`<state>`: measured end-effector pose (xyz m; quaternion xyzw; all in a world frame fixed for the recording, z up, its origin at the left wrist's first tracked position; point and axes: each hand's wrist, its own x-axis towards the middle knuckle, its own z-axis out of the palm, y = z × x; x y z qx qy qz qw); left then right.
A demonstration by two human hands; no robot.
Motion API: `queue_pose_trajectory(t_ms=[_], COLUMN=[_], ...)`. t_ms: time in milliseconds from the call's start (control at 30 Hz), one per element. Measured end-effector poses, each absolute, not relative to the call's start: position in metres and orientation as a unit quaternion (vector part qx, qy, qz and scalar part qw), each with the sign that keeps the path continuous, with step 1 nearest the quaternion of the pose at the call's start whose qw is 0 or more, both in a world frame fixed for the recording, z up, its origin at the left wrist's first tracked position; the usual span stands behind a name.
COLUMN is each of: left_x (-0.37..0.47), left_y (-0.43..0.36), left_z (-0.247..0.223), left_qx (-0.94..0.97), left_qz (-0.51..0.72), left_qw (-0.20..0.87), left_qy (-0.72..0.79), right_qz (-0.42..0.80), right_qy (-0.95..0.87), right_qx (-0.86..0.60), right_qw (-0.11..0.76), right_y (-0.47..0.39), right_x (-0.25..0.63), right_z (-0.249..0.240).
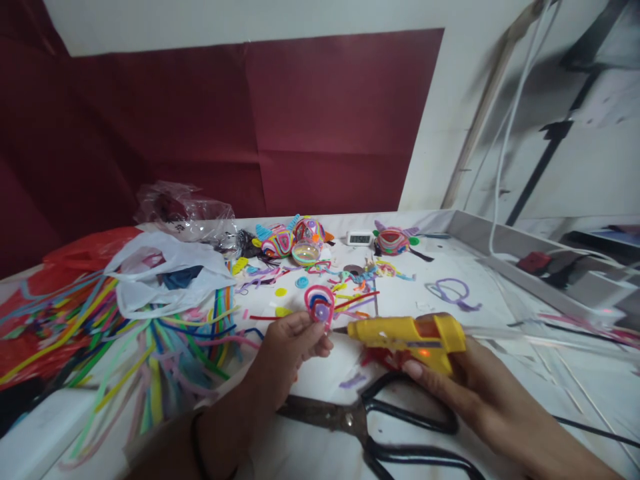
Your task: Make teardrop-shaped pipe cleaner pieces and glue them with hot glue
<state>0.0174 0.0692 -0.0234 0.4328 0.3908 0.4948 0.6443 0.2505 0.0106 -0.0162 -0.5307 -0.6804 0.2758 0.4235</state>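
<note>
My left hand (295,347) pinches a small pipe-cleaner piece (320,303), coiled in pink, white, red and blue bands round a lilac centre. A yellow hot glue gun (400,333) is gripped in my right hand (480,387), and a clear glue stick (493,333) runs into its rear. The gun's nozzle points left, close to the lower edge of the coiled piece; whether they touch I cannot tell. Below both hands lie black-handled scissors (350,420), their blades partly covered by my left forearm.
Loose pipe cleaners (155,367) spread over the left side beside a white plastic bag (165,273). Behind stand several decorated round crafts (393,240), a small digital clock (359,238) and a clear dome (306,252). A power strip (593,307) sits at the right.
</note>
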Motion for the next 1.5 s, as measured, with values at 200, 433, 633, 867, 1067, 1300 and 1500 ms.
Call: queue_pose_trajectory(t_ms=[200, 433, 633, 867, 1067, 1300, 1500], left_x=[0.016, 0.014, 0.016, 0.017, 0.02, 0.023, 0.024], left_y=[0.068, 0.07, 0.067, 0.062, 0.059, 0.057, 0.056], left_z=[-0.023, -0.026, -0.023, -0.022, -0.02, -0.021, -0.025], left_qx=[0.438, 0.443, 0.439, 0.439, 0.446, 0.47, 0.489], left_qz=[0.494, 0.494, 0.496, 0.494, 0.48, 0.458, 0.439], left_qw=[0.643, 0.644, 0.647, 0.656, 0.661, 0.664, 0.655], left_qy=[0.389, 0.382, 0.377, 0.365, 0.365, 0.36, 0.374], right_qz=[0.317, 0.362, 0.316, 0.177, 0.245, 0.431, 0.472], right_qy=[-0.59, -0.525, -0.545, -0.591, -0.663, -0.657, -0.615], right_qx=[-0.594, -0.671, -0.699, -0.709, -0.594, -0.479, -0.458], right_qw=[0.446, 0.379, 0.337, 0.341, 0.384, 0.392, 0.435], right_y=[0.024, 0.047, 0.068, 0.063, 0.046, 0.057, 0.07], right_x=[0.263, 0.28, 0.291, 0.295, 0.25, 0.196, 0.187], right_z=[-0.001, 0.002, -0.015, -0.004, 0.024, 0.029, 0.014])
